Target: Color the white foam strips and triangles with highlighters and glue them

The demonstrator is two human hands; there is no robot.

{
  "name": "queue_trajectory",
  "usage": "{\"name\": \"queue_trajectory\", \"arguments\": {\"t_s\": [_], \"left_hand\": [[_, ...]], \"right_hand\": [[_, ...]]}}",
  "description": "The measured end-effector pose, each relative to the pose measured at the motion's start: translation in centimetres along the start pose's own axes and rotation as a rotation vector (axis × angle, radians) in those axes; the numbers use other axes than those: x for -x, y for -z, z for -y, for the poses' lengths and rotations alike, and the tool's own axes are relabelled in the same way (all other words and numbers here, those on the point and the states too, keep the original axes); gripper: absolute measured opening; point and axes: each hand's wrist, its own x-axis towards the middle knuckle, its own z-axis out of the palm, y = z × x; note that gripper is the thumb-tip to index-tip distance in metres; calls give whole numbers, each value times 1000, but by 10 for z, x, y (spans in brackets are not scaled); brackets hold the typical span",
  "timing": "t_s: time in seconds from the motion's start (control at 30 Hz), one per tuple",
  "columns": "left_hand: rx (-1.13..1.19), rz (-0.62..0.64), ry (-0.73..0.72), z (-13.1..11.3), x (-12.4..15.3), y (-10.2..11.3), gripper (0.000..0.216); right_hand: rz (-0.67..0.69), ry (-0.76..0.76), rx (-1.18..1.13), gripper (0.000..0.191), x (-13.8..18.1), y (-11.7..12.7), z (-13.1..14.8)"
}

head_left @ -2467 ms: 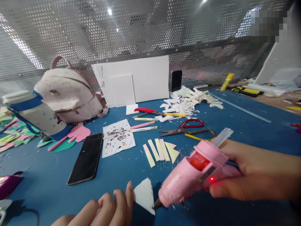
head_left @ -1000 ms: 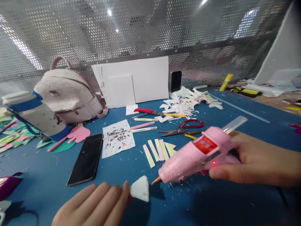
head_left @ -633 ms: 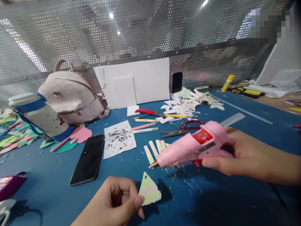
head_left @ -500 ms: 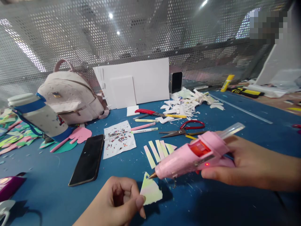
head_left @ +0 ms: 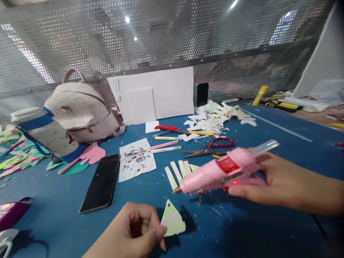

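Observation:
Between thumb and fingers, my left hand [head_left: 134, 229] pinches the left edge of a small pale green and pinkish triangular piece [head_left: 174, 221], which has a ragged lower edge and a small hole or spot near its tip. My right hand [head_left: 274, 179] is wrapped round a pink hot glue gun [head_left: 215, 172] with a clear glue stick [head_left: 266, 147] sticking out of its back and a red light lit. The nozzle points left, a little above the triangle and apart from it. Just behind the nozzle, several pale strips [head_left: 174, 172] lie side by side, partly hidden by the gun.
A black phone [head_left: 100, 184] and a white paper with colourful scraps [head_left: 137, 172] lie to the left. Farther back are red-handled scissors [head_left: 206, 148], markers [head_left: 165, 149], white scraps [head_left: 212, 114], a bottle [head_left: 48, 132], a backpack [head_left: 80, 107] and white boards [head_left: 174, 93].
The glue gun's nozzle has lifted up and away from the tip of the triangular piece. My left hand keeps its pinch on the piece, almost unmoved.

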Motion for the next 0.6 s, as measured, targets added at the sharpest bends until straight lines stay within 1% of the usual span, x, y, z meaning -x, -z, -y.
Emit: {"name": "queue_trajectory", "arguments": {"t_s": [0.07,0.1,0.2,0.27,0.33,0.43,0.5,0.53,0.6], "left_hand": [[-99,-12,-9,3,1,5,54],[-143,-25,-12,4,1,8,52],[-230,-71,-4,10,3,16,52],[-285,-104,26,14,3,19,57],[-327,-136,75,17,3,22,62],[-336,-165,141,24,2,26,67],[-316,-150,192,27,2,27,69],[-300,-137,212,28,2,27,69],[-263,-116,233,27,1,27,68]], "right_hand": [[-14,15,-5,24,3,4,-10],[-13,-13,-30,28,6,7,-16],[-14,-174,-113,47,15,17,-35],[-52,-262,-84,60,23,25,-49],[-125,-352,4,69,29,35,-64],[-266,-477,130,77,36,55,-87],[-340,-544,145,80,40,70,-106],[-400,-576,132,80,42,77,-117],[-413,-616,132,80,45,90,-139]]}}
